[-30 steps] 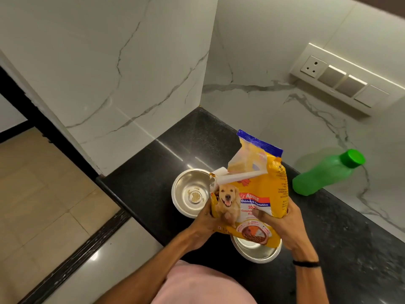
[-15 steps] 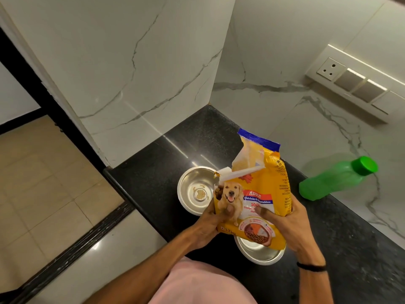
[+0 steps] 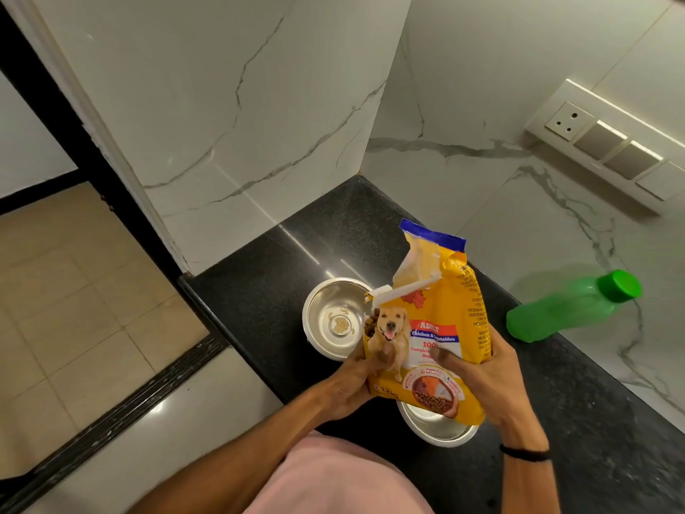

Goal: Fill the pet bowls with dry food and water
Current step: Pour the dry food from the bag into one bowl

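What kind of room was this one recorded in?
Probably a home kitchen corner: a black stone counter, marble-look wall tiles, and a wall switch panel with a socket.

You face a black counter (image 3: 259, 291) in a corner of white veined marble walls (image 3: 185, 105); a switch panel (image 3: 611, 150) on the right wall, beige floor tiles (image 3: 74, 291) left.
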